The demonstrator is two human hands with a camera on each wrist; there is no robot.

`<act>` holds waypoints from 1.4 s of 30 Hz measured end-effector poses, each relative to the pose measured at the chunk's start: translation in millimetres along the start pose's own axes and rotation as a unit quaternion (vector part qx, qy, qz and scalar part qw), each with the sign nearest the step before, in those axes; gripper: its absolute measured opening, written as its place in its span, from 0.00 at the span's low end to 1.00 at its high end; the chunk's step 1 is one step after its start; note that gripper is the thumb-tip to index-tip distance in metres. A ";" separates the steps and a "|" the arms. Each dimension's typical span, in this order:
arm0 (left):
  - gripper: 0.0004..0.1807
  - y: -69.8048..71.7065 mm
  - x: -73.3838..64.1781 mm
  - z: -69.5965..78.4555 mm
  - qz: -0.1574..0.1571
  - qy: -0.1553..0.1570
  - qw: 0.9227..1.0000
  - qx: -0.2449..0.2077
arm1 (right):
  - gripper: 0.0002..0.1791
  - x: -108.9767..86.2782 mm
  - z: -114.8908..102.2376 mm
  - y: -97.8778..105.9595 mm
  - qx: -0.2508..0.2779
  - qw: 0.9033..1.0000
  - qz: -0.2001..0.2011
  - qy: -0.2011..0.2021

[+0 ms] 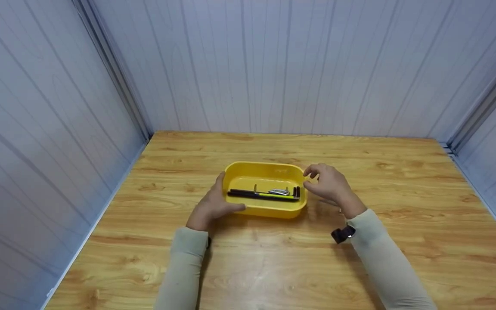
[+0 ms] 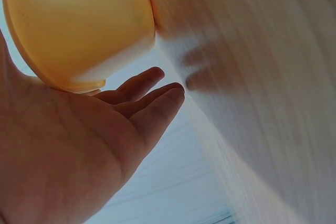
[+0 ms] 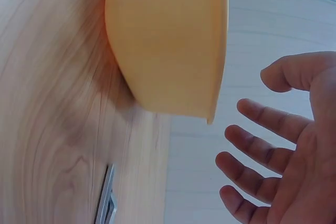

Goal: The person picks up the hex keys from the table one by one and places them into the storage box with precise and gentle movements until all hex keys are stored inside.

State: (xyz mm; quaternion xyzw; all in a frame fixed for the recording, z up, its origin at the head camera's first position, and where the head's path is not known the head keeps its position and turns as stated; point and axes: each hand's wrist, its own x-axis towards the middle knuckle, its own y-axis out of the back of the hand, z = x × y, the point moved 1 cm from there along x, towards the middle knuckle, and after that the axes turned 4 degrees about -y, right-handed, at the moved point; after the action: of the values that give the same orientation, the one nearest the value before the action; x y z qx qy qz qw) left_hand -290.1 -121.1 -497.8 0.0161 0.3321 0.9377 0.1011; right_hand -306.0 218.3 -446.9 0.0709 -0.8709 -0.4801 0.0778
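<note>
A yellow plastic box (image 1: 265, 211) holds several L-shaped hex keys: long black ones (image 1: 241, 194), a bright yellow one (image 1: 274, 196) and small silver ones (image 1: 279, 191). My left hand (image 1: 215, 202) spans the box's left end, its thumb along the near side and its fingers by the far left corner. The left wrist view shows the palm (image 2: 63, 150) against the rim, with fairly straight fingers. Just off the box's right end, my right hand (image 1: 327, 183) hovers with loosely bent fingers and nothing in them.
A thin grey metal piece (image 3: 106, 198) lies on the wood-patterned table (image 1: 248, 267) under the right hand, partly hidden in the head view. Pale panel walls (image 1: 265, 64) stand behind and on both sides. Each wrist wears a dark strap (image 1: 342, 234).
</note>
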 end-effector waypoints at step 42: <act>0.69 -0.5 -0.1 3.4 -0.003 0.005 1.000 0.012 | 0.13 -10.7 70.0 -0.4 -0.057 0.992 -0.081 -0.074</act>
State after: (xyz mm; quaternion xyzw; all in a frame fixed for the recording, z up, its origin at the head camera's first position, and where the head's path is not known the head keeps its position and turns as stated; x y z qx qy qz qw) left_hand -289.5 -118.6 -495.5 0.0115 0.3435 0.9335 0.1021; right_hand -309.7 278.0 -484.9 0.1013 -0.8370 -0.5373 -0.0221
